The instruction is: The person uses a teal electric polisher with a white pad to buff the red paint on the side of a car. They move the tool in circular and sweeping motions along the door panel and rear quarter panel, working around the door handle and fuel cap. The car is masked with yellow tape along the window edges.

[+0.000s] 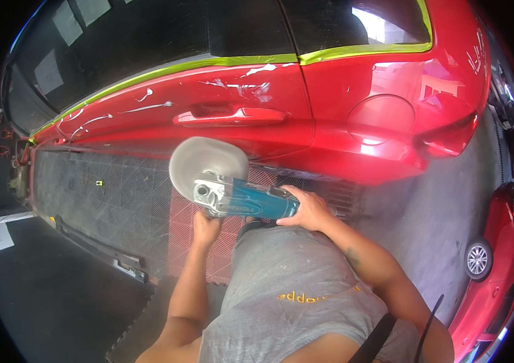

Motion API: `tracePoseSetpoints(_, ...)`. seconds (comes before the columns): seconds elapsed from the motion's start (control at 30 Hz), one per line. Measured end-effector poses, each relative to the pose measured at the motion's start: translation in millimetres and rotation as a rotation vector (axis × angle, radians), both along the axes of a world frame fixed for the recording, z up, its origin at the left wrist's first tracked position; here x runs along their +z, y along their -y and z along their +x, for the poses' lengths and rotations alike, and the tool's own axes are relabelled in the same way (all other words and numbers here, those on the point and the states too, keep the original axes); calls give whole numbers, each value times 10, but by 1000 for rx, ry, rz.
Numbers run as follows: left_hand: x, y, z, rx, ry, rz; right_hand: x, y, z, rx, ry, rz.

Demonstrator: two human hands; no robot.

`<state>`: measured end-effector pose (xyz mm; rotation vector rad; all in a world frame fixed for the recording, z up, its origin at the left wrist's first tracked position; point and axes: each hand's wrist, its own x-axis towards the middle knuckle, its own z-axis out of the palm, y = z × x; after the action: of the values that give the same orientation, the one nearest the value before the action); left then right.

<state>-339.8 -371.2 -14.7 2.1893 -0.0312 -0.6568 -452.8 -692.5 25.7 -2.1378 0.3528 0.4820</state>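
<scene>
Polisher (232,193) is clamped by both hands, left hand (206,228) and right hand (306,209), below door handle (229,116); paint risks being burned if the pad is tilted.

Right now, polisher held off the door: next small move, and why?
Probably bring the polishing pad up onto the red door near the white compound streaks. The streaks lie unspread on the panel, the pad sits below the door handle, and both the left hand and right hand already grip the teal polisher.
</scene>
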Motion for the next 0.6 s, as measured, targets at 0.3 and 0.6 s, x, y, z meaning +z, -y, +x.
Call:
tracePoseSetpoints(0.3, 381, 367, 33, -115, 89, -206, 280, 244, -222, -90, 105, 15)
tracePoseSetpoints(0.6, 723, 1781, -734, -531, 6, -177, 386, 1418, -1797, -316, 112, 22)
